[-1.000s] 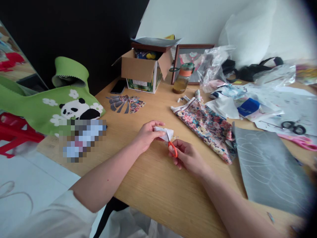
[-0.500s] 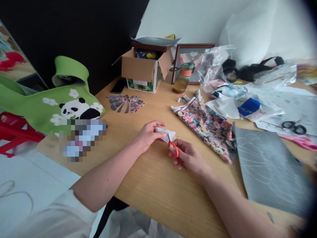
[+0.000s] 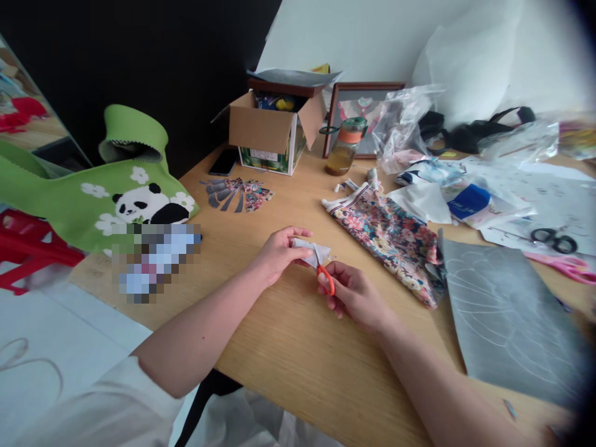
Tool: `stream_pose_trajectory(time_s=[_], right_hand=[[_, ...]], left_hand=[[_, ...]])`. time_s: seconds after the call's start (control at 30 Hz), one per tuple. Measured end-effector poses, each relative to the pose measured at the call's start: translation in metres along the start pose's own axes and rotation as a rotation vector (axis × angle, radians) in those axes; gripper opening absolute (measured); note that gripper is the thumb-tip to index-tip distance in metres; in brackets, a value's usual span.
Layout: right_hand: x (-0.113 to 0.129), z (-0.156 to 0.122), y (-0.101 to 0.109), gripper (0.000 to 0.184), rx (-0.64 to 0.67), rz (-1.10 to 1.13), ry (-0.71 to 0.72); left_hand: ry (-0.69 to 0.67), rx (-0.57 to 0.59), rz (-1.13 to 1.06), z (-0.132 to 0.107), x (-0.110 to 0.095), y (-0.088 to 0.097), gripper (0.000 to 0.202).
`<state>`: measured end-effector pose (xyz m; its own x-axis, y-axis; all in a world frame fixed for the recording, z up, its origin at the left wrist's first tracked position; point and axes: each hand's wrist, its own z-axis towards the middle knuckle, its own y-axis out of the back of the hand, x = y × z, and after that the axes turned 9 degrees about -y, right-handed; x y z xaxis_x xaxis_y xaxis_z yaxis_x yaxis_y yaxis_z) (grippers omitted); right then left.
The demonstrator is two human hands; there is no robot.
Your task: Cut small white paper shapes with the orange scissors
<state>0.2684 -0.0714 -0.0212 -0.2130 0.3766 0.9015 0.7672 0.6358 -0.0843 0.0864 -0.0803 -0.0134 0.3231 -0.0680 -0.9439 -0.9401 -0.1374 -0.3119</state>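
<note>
My left hand [image 3: 279,251] pinches a small white folded piece of fabric [image 3: 313,251] just above the wooden table [image 3: 288,347]. My right hand [image 3: 354,295] grips small orange-handled scissors [image 3: 325,277], whose blades point up into the white piece. The two hands sit close together near the table's middle. A strip of flowered fabric [image 3: 388,239] lies just to the right of them.
A grey sheet with drawn wing lines [image 3: 507,316] lies at the right. An open cardboard box [image 3: 272,127], a jar [image 3: 344,146], a picture frame [image 3: 361,112], plastic bags and black scissors [image 3: 554,239] stand behind. Cut fabric shapes [image 3: 237,194] and a green panda cloth [image 3: 112,198] lie at the left.
The white piece has turned slightly in my left hand and the scissors have shifted a little against it. Everything else on the table is as before.
</note>
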Motion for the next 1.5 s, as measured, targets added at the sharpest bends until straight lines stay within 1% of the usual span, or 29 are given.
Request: stream_pose_trajectory(time_s=[0.4, 0.73, 1.2, 1.5], right_hand=[[-0.0006, 0.0003, -0.0001, 0.049, -0.014, -0.011, -0.01], [0.0004, -0.0007, 0.0001, 0.049, 0.024, 0.024, -0.015], [0.0004, -0.0011, -0.0003, 0.05, 0.016, 0.014, -0.015], [0.0013, -0.0011, -0.0011, 0.048, -0.005, -0.011, -0.007]], left_hand=[[0.002, -0.031, -0.016, 0.0001, 0.0007, -0.0007, 0.039], [0.001, -0.01, -0.02, -0.0003, -0.0006, -0.0016, 0.039], [-0.004, -0.01, -0.032, -0.0007, 0.0006, -0.0021, 0.041], [0.002, -0.032, -0.031, -0.0003, 0.0001, -0.0016, 0.041]])
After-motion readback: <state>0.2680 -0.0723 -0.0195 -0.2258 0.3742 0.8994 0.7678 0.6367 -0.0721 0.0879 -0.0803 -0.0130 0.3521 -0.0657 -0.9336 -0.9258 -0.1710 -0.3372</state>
